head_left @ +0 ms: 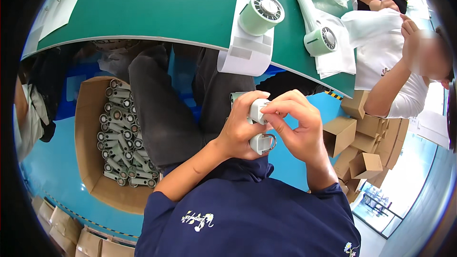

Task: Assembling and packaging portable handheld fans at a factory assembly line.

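Observation:
My left hand is wrapped round two pale grey-green handheld fans, held side by side with their handle ends toward me. From the lower handle end sticks out a metal carabiner clip. The thumb and forefinger of my right hand pinch at the upper handle end, where a sliver of metal shows between the fingertips. The fan heads are mostly hidden behind my left hand. Both hands are above my lap, just short of the table.
Across the front runs a green table, with a green fan on white paper and another fan to its right. A cardboard box full of fans stands left of my legs. People sit at right; small cartons are stacked there.

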The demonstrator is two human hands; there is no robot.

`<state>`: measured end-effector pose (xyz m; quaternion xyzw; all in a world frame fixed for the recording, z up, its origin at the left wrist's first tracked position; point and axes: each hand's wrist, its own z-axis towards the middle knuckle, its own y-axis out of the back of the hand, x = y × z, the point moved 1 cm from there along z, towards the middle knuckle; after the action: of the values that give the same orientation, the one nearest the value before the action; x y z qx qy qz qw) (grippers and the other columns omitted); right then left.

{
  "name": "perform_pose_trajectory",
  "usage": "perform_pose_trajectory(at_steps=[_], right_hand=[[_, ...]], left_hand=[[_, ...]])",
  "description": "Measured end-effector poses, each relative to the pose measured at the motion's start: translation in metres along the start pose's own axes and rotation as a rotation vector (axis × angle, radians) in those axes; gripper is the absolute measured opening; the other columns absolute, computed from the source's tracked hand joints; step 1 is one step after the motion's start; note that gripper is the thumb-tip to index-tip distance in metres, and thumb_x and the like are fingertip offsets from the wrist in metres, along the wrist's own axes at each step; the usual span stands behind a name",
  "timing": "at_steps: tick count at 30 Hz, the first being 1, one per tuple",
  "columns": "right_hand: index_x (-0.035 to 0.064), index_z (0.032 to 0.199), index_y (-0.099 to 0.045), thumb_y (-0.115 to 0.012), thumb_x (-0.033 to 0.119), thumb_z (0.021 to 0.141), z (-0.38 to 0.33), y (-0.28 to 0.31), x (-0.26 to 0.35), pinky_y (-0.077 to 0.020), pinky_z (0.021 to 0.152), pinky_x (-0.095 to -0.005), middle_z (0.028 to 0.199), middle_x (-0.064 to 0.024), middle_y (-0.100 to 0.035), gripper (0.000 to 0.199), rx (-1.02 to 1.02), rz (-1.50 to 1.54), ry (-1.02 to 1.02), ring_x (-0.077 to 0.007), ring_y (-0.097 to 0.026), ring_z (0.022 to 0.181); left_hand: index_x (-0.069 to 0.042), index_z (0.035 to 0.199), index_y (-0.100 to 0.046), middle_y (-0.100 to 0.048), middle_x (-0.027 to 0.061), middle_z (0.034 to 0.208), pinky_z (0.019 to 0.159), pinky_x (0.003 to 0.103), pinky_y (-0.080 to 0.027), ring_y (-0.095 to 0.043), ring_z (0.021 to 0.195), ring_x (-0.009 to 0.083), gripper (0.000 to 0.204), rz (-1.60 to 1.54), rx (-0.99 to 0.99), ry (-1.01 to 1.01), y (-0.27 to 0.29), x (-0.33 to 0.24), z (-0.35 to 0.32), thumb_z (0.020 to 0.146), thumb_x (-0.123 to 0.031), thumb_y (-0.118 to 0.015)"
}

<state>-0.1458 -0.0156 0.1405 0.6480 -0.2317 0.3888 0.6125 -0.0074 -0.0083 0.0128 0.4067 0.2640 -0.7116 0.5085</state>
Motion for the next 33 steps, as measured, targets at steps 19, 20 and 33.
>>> perform_pose_trajectory(at_steps=[19,20,33], right_hand=[[0.0045,0.101,-0.074,-0.078,-0.007,0.079,-0.009,-0.016,-0.005,-0.0521,0.07,-0.0308,0.096,-0.0077,-0.066,0.025,-0.168,-0.163,0.139,-0.0216,-0.063,0.084],[0.0063,0.101,-0.075,-0.079,-0.006,0.077,-0.009,-0.017,-0.005,-0.0508,0.069,-0.0322,0.095,-0.0063,-0.066,0.028,-0.188,-0.143,0.137,-0.0232,-0.062,0.083],[0.0076,0.107,-0.077,-0.078,-0.007,0.079,-0.018,-0.021,-0.013,-0.0505,0.067,-0.0269,0.104,-0.0062,-0.061,0.031,-0.218,-0.087,0.122,-0.0147,-0.059,0.077]], left_hand=[[-0.005,0.089,-0.076,-0.046,0.025,0.139,0.102,0.051,-0.044,-0.05,0.125,0.0426,0.039,-0.001,0.007,0.011,0.001,-0.001,0.002,0.056,-0.022,-0.087],[-0.005,0.09,-0.076,-0.046,0.0247,0.139,0.102,0.051,-0.043,-0.05,0.125,0.0423,0.04,0.003,0.007,0.006,0.001,-0.001,0.002,0.056,-0.023,-0.087],[-0.006,0.09,-0.077,-0.047,0.0246,0.138,0.102,0.051,-0.044,-0.051,0.125,0.0421,0.04,0.013,0.003,-0.01,-0.002,-0.003,0.0,0.056,-0.023,-0.088]])
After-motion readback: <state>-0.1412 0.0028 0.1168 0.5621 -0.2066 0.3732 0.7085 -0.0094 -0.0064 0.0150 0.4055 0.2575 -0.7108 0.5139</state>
